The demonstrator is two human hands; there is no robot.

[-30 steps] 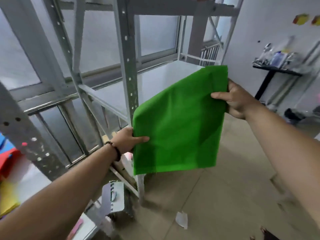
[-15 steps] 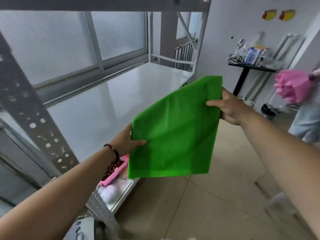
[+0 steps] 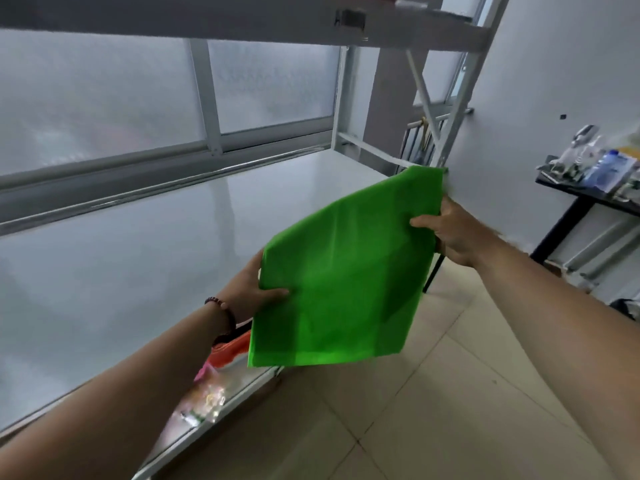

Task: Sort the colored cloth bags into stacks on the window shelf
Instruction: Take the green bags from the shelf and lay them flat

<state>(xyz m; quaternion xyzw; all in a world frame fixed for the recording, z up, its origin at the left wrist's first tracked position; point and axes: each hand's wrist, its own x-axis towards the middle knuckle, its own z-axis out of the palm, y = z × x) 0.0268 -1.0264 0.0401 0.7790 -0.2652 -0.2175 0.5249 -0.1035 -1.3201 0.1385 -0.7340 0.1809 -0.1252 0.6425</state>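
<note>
A flat green cloth bag [image 3: 343, 282] hangs in the air at the front edge of the white window shelf [image 3: 145, 258]. My left hand [image 3: 254, 292] pinches its left edge, thumb on the front face. My right hand [image 3: 450, 233] grips its upper right edge, thumb over the cloth. The bag tilts, its top corner pointing up and right. On a lower shelf below my left wrist lie an orange cloth [image 3: 230, 351] and a pink one [image 3: 202, 374], partly hidden by my arm.
Frosted windows [image 3: 104, 98] run behind the shelf. A white metal rack frame [image 3: 460, 88] with a diagonal brace stands at the shelf's right end. A black side table [image 3: 585, 199] with bottles stands by the right wall. Beige floor tiles [image 3: 433, 410] lie below.
My view has moved closer to the shelf and risen above it. The green bag, held by both hands, has moved toward the shelf's front edge. The person with the pink item has left view.
</note>
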